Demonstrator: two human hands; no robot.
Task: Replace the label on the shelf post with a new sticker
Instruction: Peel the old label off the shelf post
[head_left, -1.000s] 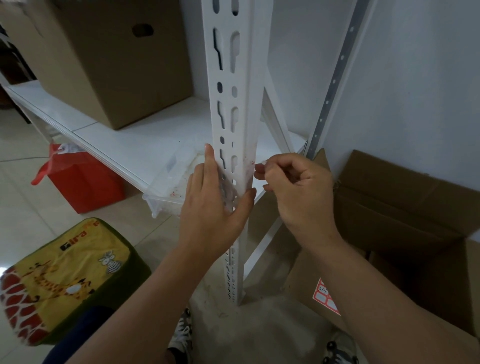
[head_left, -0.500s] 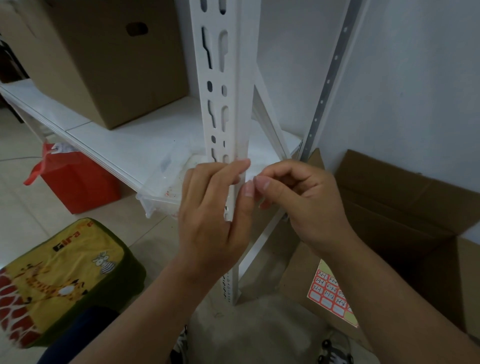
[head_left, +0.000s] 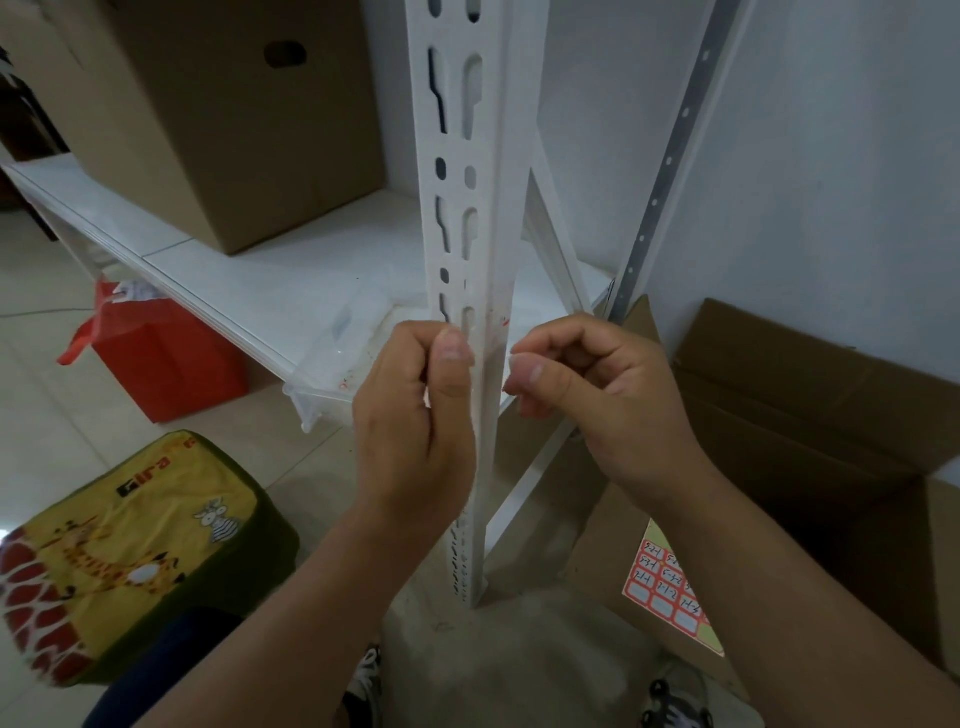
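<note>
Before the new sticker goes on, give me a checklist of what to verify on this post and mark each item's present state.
1. Old label off the shelf post: not ok; red and white scraps remain on its edge just above the hands.
2. Left hand on the post: ok; its thumb presses the front face.
3. Right hand free for the new sticker: cannot tell; fingers are pinched, anything held is too small to see.
4. Sticker sheet within reach: ok; it lies against the open cardboard box below the right arm.
5. Unused stickers left: cannot tell.
</note>
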